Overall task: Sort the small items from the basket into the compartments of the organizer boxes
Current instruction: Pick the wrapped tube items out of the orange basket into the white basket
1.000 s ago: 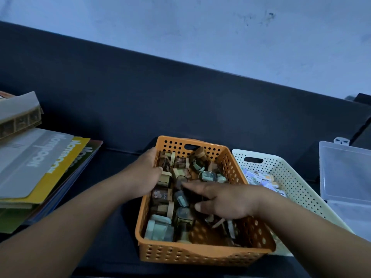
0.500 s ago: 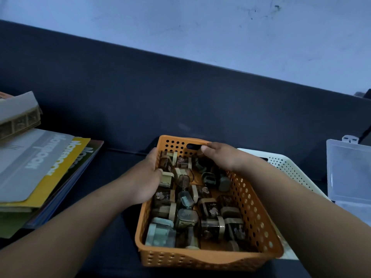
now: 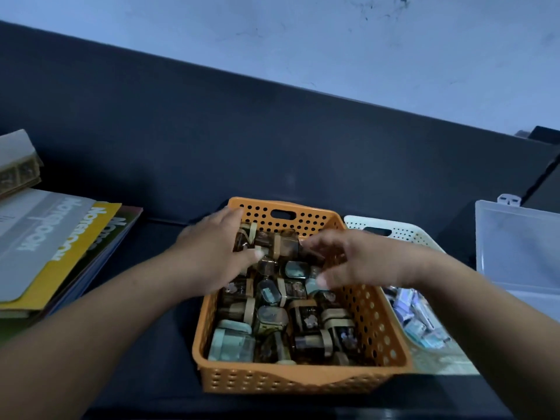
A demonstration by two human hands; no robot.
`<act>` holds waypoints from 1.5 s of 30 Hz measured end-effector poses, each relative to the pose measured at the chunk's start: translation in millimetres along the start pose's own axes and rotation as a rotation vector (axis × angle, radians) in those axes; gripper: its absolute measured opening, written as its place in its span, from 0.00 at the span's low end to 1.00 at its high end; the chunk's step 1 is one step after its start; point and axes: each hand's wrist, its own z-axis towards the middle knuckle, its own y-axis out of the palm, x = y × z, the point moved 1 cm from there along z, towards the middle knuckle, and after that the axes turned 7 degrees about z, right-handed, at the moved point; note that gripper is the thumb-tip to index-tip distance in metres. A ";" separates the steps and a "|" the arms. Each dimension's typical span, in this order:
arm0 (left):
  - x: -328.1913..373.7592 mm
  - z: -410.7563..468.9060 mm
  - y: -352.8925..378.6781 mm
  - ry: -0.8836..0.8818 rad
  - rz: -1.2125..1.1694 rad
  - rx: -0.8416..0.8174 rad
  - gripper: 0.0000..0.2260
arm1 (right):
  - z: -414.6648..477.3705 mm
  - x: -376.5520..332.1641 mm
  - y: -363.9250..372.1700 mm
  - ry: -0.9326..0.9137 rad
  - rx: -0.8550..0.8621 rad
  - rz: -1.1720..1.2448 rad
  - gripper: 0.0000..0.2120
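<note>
Jars (image 3: 270, 319), small and mostly dark with pale lids or bands, crowd an orange basket (image 3: 291, 379) with holes in its walls, which stands on a dark surface (image 3: 157, 234) in the middle of the head view. Both bare forearms reach in from the near edge toward its far end.

The left hand (image 3: 209, 256) lies over the basket's far left corner. Its fingers stretch almost straight across the rim, while the thumb (image 3: 256, 254) points inward among the jars at the back. It has nothing clearly in its grasp.

The right hand (image 3: 366, 262) hovers over the far right part of the basket, palm down, fingers spread and loosely bent. Its fingertips are blurred and end just beside a brown jar (image 3: 283, 244) at the back, which sits between the two hands. I cannot tell whether they touch it.

A white basket (image 3: 394, 234) stands just to the right of the orange one, touching it or nearly so, with small pale packets (image 3: 419, 318) inside. Further right is a clear plastic box (image 3: 515, 253) with its lid up. A stack of notebooks (image 3: 60, 253) lies well to the left. Behind everything runs a dark panel (image 3: 272, 131) below a pale wall (image 3: 303, 40).
</note>
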 end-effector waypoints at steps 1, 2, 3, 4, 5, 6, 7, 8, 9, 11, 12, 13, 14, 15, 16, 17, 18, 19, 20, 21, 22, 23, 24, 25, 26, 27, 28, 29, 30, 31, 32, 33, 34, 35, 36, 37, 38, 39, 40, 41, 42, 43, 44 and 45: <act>6.6 -2.0 -4.4 0.041 0.042 -0.022 0.35 | -3.8 -2.0 4.9 0.023 -0.035 -0.087 0.28; 13.1 -3.4 -6.8 0.078 0.065 -0.057 0.35 | -4.3 -2.2 8.8 0.038 -0.022 -0.182 0.28; 19.7 -5.0 -8.0 0.103 0.090 -0.097 0.35 | -3.1 -3.0 11.0 0.045 0.026 -0.268 0.26; 23.4 -5.5 -6.3 0.123 0.128 -0.130 0.34 | 1.6 -2.9 11.2 0.040 0.087 -0.330 0.23; 25.7 -5.2 -3.4 0.138 0.177 -0.151 0.34 | 9.2 -1.4 9.5 0.025 0.146 -0.378 0.20; 26.2 -4.4 0.5 0.141 0.228 -0.156 0.34 | 19.4 1.3 6.3 0.014 0.197 -0.430 0.18; 25.3 -2.9 4.6 0.140 0.265 -0.142 0.33 | 31.9 5.2 1.4 0.019 0.234 -0.483 0.17; 23.3 -1.5 8.3 0.137 0.278 -0.109 0.32 | 45.1 8.9 -4.0 0.032 0.260 -0.525 0.16; 21.2 -0.7 10.9 0.130 0.265 -0.067 0.31 | 57.8 11.2 -8.9 0.047 0.273 -0.559 0.15; 16.4 -0.3 13.5 0.112 0.160 0.002 0.29 | 80.0 12.8 -14.1 0.086 0.253 -0.634 0.15; 13.9 -0.3 13.9 0.096 0.078 0.023 0.29 | 90.1 12.4 -14.7 0.105 0.233 -0.669 0.15; 12.0 -1.3 13.9 0.075 -0.013 0.035 0.28 | 99.0 12.2 -14.3 0.124 0.207 -0.698 0.14; 10.5 -2.7 13.5 0.061 -0.091 0.047 0.27 | 107.9 12.7 -13.2 0.145 0.176 -0.723 0.13; 9.2 -3.6 13.5 0.058 -0.137 0.058 0.26 | 116.4 14.1 -12.4 0.164 0.150 -0.741 0.12; 8.0 -3.8 14.3 0.063 -0.154 0.068 0.26 | 122.6 15.1 -12.3 0.184 0.134 -0.746 0.12; 6.3 -2.9 15.9 0.068 -0.165 0.078 0.26 | 128.7 16.3 -12.9 0.204 0.121 -0.741 0.11; 4.8 -1.7 17.3 0.070 -0.174 0.086 0.25 | 132.9 16.7 -14.1 0.226 0.107 -0.736 0.11; 3.7 -0.5 18.5 0.069 -0.178 0.092 0.25 | 136.3 17.2 -14.9 0.245 0.088 -0.732 0.10; 2.9 0.5 19.7 0.068 -0.177 0.097 0.25 | 138.2 17.4 -15.0 0.264 0.067 -0.726 0.09; 3.0 1.5 20.3 0.069 -0.174 0.101 0.25 | 140.0 18.2 -15.0 0.281 0.059 -0.718 0.07; 3.0 2.1 20.9 0.070 -0.171 0.104 0.25 | 141.8 19.0 -14.0 0.297 0.061 -0.719 0.06; 3.5 2.5 21.4 0.071 -0.169 0.108 0.26 | 143.8 20.2 -12.8 0.311 0.064 -0.724 0.04; 4.0 2.8 21.7 0.072 -0.164 0.110 0.26 | 144.8 20.4 -10.9 0.321 0.063 -0.731 0.03; 4.3 2.8 21.8 0.072 -0.156 0.112 0.26 | 146.4 21.3 -9.4 0.326 0.059 -0.735 0.04; 4.7 3.1 21.8 0.073 -0.148 0.113 0.26 | 146.5 20.9 -8.6 0.329 0.049 -0.736 0.05; 5.3 3.4 21.6 0.073 -0.140 0.113 0.26 | 146.8 21.3 -8.1 0.329 0.037 -0.731 0.06; 5.6 3.5 21.4 0.073 -0.133 0.112 0.26 | 146.2 21.4 -7.7 0.329 0.032 -0.724 0.09; 6.3 3.8 21.3 0.072 -0.125 0.112 0.27 | 145.2 21.8 -8.2 0.321 0.035 -0.717 0.12; 7.0 3.8 21.2 0.070 -0.117 0.111 0.27 | 142.5 21.2 -8.3 0.308 0.040 -0.713 0.13; 7.4 3.7 20.9 0.067 -0.112 0.110 0.27 | 140.4 20.9 -8.3 0.282 0.051 -0.714 0.13; 7.8 3.3 20.9 0.064 -0.111 0.108 0.27 | 136.6 19.5 -8.2 0.256 0.067 -0.709 0.12; 8.3 3.0 20.6 0.061 -0.112 0.106 0.27 | 132.8 18.8 -8.4 0.221 0.096 -0.701 0.10; 8.6 2.5 20.2 0.057 -0.114 0.102 0.27 | 128.0 17.9 -9.0 0.185 0.143 -0.684 0.07; 8.9 2.2 19.8 0.053 -0.117 0.098 0.27 | 122.4 17.9 -10.7 0.146 0.212 -0.647 0.05; 8.9 2.2 19.4 0.048 -0.118 0.094 0.27 | 115.2 17.4 -13.8 0.111 0.289 -0.585 0.04; 9.1 2.1 19.2 0.041 -0.115 0.088 0.27 | 106.4 17.4 -17.7 0.076 0.366 -0.516 0.04; 9.4 2.1 18.9 0.030 -0.105 0.085 0.27 | 96.0 17.5 -22.5 0.044 0.431 -0.454 0.05; 10.0 2.0 18.4 0.015 -0.090 0.080 0.28 | 83.6 18.2 -27.6 0.017 0.486 -0.395 0.06; 10.2 1.9 18.0 -0.003 -0.071 0.074 0.28 | 69.5 18.7 -32.8 -0.008 0.536 -0.343 0.07; 10.2 2.2 17.6 -0.022 -0.052 0.069 0.29 | 56.4 20.3 -37.9 -0.025 0.586 -0.308 0.07; 10.8 2.3 17.4 -0.039 -0.031 0.064 0.29 | 42.6 23.9 -41.8 -0.031 0.627 -0.290 0.06; 11.7 2.8 17.2 -0.051 -0.014 0.060 0.30 | 30.9 30.2 -44.2 -0.017 0.654 -0.278 0.04; 12.7 3.1 16.9 -0.062 -0.002 0.056 0.30 | 21.5 38.2 -45.6 0.014 0.666 -0.274 0.04; 13.7 3.2 16.2 -0.074 0.003 0.050 0.31 | 14.1 47.3 -46.4 0.052 0.670 -0.281 0.03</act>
